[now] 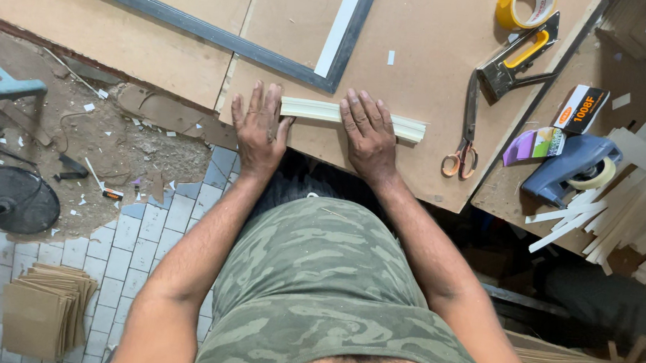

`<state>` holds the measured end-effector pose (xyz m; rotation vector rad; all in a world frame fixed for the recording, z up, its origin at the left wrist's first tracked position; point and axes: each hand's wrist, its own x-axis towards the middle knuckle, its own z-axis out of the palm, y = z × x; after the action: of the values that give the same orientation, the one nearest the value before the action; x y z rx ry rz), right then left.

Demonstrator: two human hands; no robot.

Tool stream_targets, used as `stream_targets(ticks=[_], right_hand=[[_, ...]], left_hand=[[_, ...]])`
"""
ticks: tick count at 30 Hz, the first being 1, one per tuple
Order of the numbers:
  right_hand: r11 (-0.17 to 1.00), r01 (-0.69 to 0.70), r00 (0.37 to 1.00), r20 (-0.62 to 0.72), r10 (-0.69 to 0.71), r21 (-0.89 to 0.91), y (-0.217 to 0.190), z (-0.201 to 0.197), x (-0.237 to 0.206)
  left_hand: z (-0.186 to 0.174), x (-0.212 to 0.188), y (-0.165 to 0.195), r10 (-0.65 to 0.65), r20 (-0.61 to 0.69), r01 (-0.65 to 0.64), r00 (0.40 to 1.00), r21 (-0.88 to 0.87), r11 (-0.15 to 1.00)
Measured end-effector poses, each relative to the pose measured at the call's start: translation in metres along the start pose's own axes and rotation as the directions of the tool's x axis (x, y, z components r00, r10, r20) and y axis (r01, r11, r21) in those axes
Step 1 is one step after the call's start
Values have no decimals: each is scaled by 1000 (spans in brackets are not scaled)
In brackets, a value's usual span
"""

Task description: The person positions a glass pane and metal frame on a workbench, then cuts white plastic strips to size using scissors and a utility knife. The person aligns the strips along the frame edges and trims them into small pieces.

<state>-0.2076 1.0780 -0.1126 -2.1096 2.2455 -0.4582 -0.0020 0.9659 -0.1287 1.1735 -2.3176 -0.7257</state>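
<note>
A short cream moulding strip lies along the near edge of a brown fibreboard worktop. My left hand lies flat at the strip's left end, fingers spread, thumb against the strip. My right hand presses flat on top of the strip near its middle, hiding that part. Neither hand grips anything. Beyond the hands lies a grey picture frame with a white inner edge.
Scissors, a yellow-handled staple gun and a yellow tape roll lie at the worktop's right. A blue tape dispenser, a small box and several pale strips sit further right. A stack of cardboard sheets and a fan base are on the floor at left.
</note>
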Motion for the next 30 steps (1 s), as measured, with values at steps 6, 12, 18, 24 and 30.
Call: stream_targets(ticks=[6, 12, 18, 24, 30], right_hand=[[998, -14, 1000, -13, 14, -57, -7, 2, -1], [995, -64, 998, 21, 66, -83, -15, 6, -2], [999, -49, 999, -6, 49, 4, -13, 9, -3], [998, -59, 998, 14, 59, 25, -16, 7, -4], [996, -80, 996, 30, 81, -34, -20, 5, -9]], left_hand=[[9, -1, 3, -45, -28, 46, 999, 58, 997], [6, 1, 1, -54, -4, 54, 999, 65, 996], [9, 1, 1, -86, -39, 87, 996, 37, 996], [11, 2, 0, -110, -59, 112, 992, 26, 993], [9, 0, 0, -99, -12, 99, 995, 3, 995]])
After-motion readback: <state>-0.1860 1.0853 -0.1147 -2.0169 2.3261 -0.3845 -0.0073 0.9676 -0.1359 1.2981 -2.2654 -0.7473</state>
